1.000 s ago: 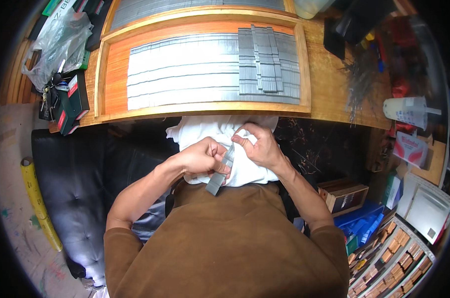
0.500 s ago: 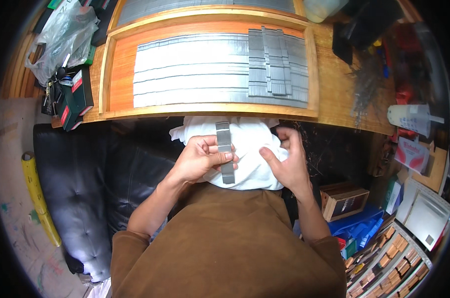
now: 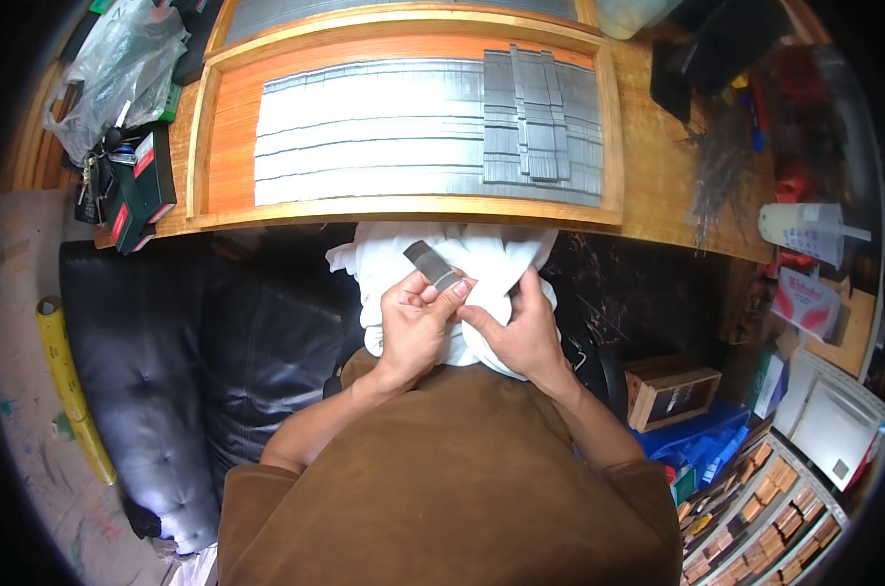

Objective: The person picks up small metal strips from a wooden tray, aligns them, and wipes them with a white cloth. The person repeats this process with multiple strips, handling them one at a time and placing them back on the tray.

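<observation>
My left hand is closed on a narrow, dark grey strip made of flat pieces lined up in a row. Its upper end sticks out beyond my fingers at a slant; the lower part is hidden by the hand. Close on the right is my right hand, its thumb stretched toward my left thumb and its forefinger pointing up, apart from each other. White cloth lies rumpled across my lap beneath both hands. A fold of it rises beside the right forefinger, and whether the hidden fingers grip it I cannot tell.
Ahead, a wooden tray holds rows of grey strips, with more stacked at its right. Boxes, keys and a plastic bag crowd the left. A cup stands at the right, above a wooden crate. Left below is a black padded seat.
The strip has tipped from upright to a leftward slant, and less of it shows. My right hand has moved left and down, close to my left hand. The cloth has shifted into a fold.
</observation>
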The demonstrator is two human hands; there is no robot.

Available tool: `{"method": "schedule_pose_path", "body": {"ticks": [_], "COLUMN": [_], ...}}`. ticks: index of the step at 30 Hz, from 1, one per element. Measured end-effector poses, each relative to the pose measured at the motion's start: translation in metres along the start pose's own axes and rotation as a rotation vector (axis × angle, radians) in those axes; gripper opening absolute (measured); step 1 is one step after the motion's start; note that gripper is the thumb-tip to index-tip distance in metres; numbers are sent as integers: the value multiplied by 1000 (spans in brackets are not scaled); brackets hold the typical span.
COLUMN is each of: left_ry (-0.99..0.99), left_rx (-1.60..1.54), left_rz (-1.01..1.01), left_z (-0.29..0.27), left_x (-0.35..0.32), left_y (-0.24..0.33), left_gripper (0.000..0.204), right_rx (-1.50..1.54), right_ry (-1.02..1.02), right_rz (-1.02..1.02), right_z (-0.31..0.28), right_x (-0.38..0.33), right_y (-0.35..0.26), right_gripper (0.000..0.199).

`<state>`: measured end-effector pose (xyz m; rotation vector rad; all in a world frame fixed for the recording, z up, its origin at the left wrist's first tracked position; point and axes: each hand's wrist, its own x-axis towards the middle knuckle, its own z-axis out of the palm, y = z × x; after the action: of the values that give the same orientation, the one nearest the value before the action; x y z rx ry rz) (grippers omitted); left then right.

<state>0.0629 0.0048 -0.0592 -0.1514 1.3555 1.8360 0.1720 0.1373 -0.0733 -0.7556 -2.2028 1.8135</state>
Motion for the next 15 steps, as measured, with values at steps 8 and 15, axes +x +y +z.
{"method": "schedule_pose_path", "body": {"ticks": [8, 15], "left_ry": [58, 28], "left_rx": [-240, -200], "left_rz": [-51, 18], "left_z": [-3, 0], "left_x": [1, -2], "left_y": [-14, -20], "left_gripper": [16, 14], "right_rx": [123, 299], "right_ry": [-3, -97], "right_rz": [66, 186], "right_z": [7, -7], "right_x": [0, -19], "right_y": [-10, 3], "right_gripper": [33, 31]}}
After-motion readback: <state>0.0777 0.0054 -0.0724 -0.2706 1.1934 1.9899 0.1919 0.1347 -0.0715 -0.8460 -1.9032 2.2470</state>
